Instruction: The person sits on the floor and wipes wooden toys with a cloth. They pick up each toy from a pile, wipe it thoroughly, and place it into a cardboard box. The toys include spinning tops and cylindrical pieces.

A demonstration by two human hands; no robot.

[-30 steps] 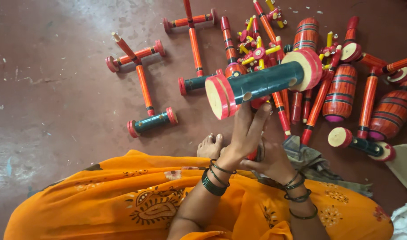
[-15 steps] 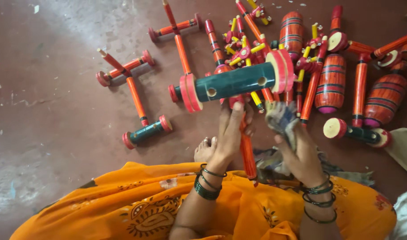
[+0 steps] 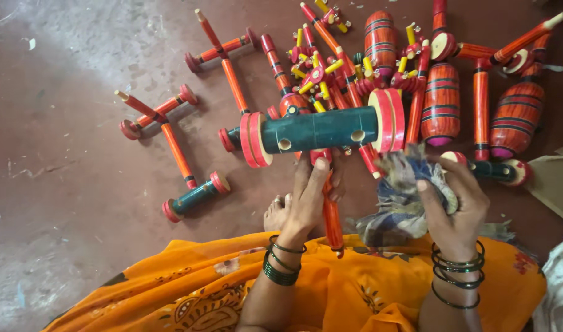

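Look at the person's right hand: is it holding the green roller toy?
No, the right hand grips a bunched cloth, while the left hand holds the green roller toy by its orange handle.

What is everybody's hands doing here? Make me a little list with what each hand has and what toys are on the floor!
Left hand: holds an orange stick that carries a green roller with red and cream ends, lifted above the floor.
Right hand: grips a crumpled blue and white cloth beside the roller.
Lap: orange patterned fabric.
Floor: dark reddish brown, dusty.
Left of the hands: finished roller toys with orange handles.
Further back: a pile of striped red barrels and small yellow pegs.
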